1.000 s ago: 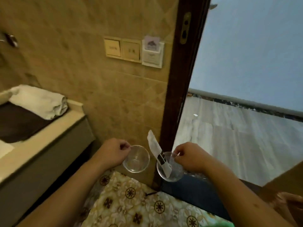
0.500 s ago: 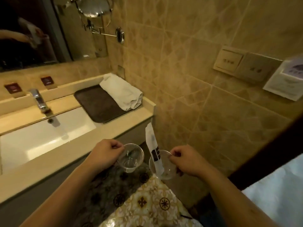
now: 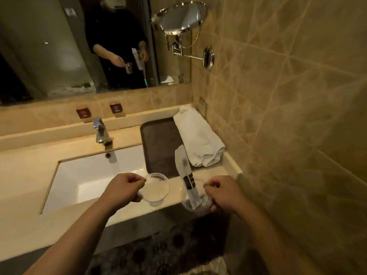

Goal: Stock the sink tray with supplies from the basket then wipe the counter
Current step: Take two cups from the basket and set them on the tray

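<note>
My left hand (image 3: 122,189) pinches the rim of an empty clear glass (image 3: 156,189), held over the counter's front strip beside the sink. In my right hand (image 3: 225,193) is a second clear glass (image 3: 195,202) with a long white sachet (image 3: 185,171) standing upright in it, held at the counter's front edge. Behind both glasses a dark brown tray (image 3: 158,141) lies on the beige counter (image 3: 25,175), right of the basin. A rolled white towel (image 3: 198,139) rests on the tray's right side against the wall. No basket is in view.
A white sink basin (image 3: 89,175) with a chrome faucet (image 3: 101,132) fills the counter's middle. A wall mirror (image 3: 59,46) and a round swing-arm mirror (image 3: 182,16) hang above. The tiled wall (image 3: 288,96) closes the right side. A patterned mat (image 3: 168,251) covers the floor below.
My view has swung left from the doorway to the sink counter. Both hands, each still holding its glass, have come forward to the counter's front edge near the tray.
</note>
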### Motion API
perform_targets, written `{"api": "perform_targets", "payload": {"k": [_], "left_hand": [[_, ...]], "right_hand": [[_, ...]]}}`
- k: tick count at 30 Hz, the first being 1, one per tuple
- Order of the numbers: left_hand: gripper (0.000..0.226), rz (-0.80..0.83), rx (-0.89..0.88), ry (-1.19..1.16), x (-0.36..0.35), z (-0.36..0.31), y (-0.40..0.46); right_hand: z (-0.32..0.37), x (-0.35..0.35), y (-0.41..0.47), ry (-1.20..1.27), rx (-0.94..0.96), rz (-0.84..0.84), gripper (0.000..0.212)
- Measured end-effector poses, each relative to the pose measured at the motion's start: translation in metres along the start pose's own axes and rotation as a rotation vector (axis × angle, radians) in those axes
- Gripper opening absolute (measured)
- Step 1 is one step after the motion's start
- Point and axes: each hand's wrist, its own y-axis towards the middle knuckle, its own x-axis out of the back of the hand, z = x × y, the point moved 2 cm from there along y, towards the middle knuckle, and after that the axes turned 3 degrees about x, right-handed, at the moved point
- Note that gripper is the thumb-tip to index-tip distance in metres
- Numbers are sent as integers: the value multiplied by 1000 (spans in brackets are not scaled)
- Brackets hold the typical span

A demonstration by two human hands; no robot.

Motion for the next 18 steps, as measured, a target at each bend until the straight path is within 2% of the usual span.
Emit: {"api": "perform_targets", "payload": {"k": [3, 9, 18], "left_hand": [[9, -81, 69, -60, 3, -9, 29], [7, -159, 172, -207, 12, -17, 94], [15, -82, 141, -258, 25, -22, 254]], "right_hand": [[15, 5, 47, 40, 45, 34, 12], [39, -10, 117, 138, -1, 129, 9], [79, -36, 219, 145, -130, 36, 14]]}}
